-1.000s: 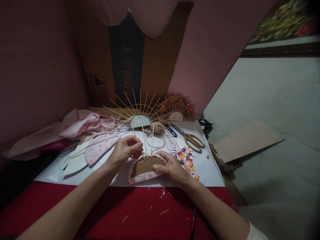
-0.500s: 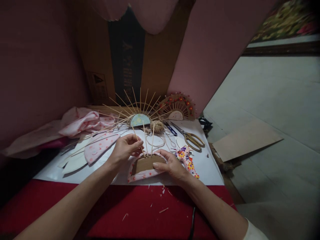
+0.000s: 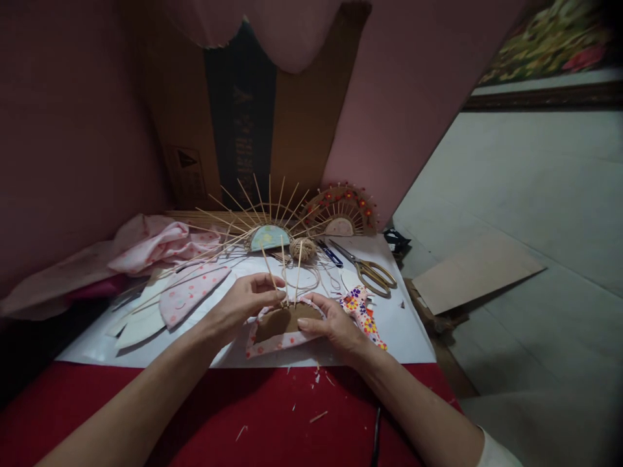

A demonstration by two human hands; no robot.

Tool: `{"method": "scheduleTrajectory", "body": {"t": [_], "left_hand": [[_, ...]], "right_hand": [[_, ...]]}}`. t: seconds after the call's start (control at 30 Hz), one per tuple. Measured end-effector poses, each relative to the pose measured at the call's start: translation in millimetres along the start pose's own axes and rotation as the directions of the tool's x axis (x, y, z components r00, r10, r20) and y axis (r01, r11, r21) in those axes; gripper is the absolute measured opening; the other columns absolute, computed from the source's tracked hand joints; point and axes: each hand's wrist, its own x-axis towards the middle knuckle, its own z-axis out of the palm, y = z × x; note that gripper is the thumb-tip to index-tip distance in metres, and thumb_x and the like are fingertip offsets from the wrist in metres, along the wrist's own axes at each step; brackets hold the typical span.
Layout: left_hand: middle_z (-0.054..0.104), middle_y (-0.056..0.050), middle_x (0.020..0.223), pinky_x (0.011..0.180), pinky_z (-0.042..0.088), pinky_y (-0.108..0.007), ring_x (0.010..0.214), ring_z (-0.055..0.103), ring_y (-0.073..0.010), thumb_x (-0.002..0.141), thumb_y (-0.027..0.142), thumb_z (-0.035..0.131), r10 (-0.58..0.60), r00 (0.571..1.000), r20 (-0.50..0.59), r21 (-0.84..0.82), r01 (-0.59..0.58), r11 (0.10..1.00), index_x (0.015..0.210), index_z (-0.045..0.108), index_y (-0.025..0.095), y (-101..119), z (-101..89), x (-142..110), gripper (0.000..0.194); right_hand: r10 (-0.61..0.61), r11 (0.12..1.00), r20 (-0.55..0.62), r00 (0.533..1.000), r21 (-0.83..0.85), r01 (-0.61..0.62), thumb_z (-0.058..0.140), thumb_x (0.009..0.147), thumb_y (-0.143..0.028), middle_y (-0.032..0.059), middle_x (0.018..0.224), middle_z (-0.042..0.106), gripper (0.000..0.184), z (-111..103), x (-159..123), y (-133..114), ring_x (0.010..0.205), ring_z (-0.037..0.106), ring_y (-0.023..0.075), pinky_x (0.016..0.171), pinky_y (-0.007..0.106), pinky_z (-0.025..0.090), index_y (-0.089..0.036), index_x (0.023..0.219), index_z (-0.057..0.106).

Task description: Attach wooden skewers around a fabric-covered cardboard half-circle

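Observation:
A half-round cardboard piece (image 3: 275, 326), its edges wrapped in pink dotted fabric, is tilted toward me over the white sheet. My right hand (image 3: 335, 322) grips it on the right side, thumb across the cardboard face and fingers behind. Three thin bamboo sticks (image 3: 298, 272) rise from its curved upper edge. At the leftmost stick (image 3: 267, 264), my left hand (image 3: 250, 298) is closed with thumb and fingertips around the lower part, close to the cardboard edge. The fingers partly hide that stick's foot.
Behind stand a light-blue half-round (image 3: 270, 239) with radiating sticks and a decorated fan shape (image 3: 339, 226). A twine ball (image 3: 302, 248), a utility knife (image 3: 331, 253), scissors (image 3: 370, 269) and flowered fabric (image 3: 363, 311) lie rightward. Pink dotted fabric (image 3: 192, 292) lies left.
My left fingers have moved slightly down and right along the leftmost stick, closer to the cardboard edge. My right hand keeps its grip. The view has shifted a little.

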Motion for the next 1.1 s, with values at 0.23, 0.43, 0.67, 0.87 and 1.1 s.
{"method": "scheduleTrajectory", "body": {"t": [0.23,0.43,0.67,0.87,1.1], "left_hand": [[0.061,-0.001,0.073,0.054,0.038,-0.023,0.063,0.056,-0.0137,0.068,0.034,0.069,-0.029,0.999,0.015,0.036,0.029,0.999,0.095,0.060,0.015,-3.8,-2.0,-0.1,0.034],[0.061,0.001,0.073,0.054,0.038,-0.020,0.062,0.055,-0.0110,0.067,0.032,0.070,-0.037,0.999,0.011,-0.050,0.037,0.998,0.091,0.061,0.015,-5.6,1.1,1.1,0.030],[0.063,0.000,0.075,0.044,0.034,-0.018,0.058,0.056,-0.0108,0.064,0.029,0.074,-0.062,0.995,0.081,-0.084,0.069,0.994,0.091,0.060,0.016,-5.2,-5.0,2.7,0.033],[0.062,0.000,0.066,0.049,0.043,-0.023,0.053,0.056,-0.0122,0.064,0.027,0.073,-0.079,0.956,0.284,-0.035,0.093,0.995,0.087,0.060,0.014,-9.7,-1.0,1.2,0.029],[0.062,-0.001,0.071,0.053,0.047,-0.028,0.054,0.058,-0.0136,0.063,0.025,0.072,-0.111,0.964,0.241,-0.013,0.118,0.993,0.095,0.059,0.014,-8.8,3.1,1.2,0.036]], "right_hand": [[-0.019,1.000,-0.021,1.000,-0.004,0.019,0.074,0.059,-0.029,-0.0013,0.077,0.061,0.040,-2.2,1.4,3.8,0.065,0.055,0.0124,0.063,0.025,0.040,-0.019,0.092,0.053],[-0.037,0.998,-0.027,0.999,-0.042,0.036,0.074,0.058,-0.030,-0.0009,0.075,0.062,0.039,2.1,-0.6,-0.5,0.063,0.054,0.0125,0.062,0.025,0.039,-0.017,0.090,0.056],[-0.128,0.988,-0.080,0.989,-0.097,0.120,0.072,0.060,-0.031,-0.0001,0.080,0.061,0.038,-2.4,1.4,-3.2,0.067,0.054,0.0132,0.064,0.026,0.040,-0.018,0.093,0.058],[-0.214,0.958,-0.148,0.966,-0.223,0.178,0.070,0.061,-0.033,0.0001,0.080,0.059,0.035,-5.5,2.1,-4.7,0.065,0.050,0.0120,0.060,0.024,0.038,-0.018,0.091,0.059],[-0.221,0.950,-0.132,0.966,-0.252,0.183,0.069,0.063,-0.034,0.0009,0.082,0.058,0.036,-4.6,0.9,-6.4,0.068,0.050,0.0125,0.061,0.025,0.039,-0.017,0.093,0.058]]}}
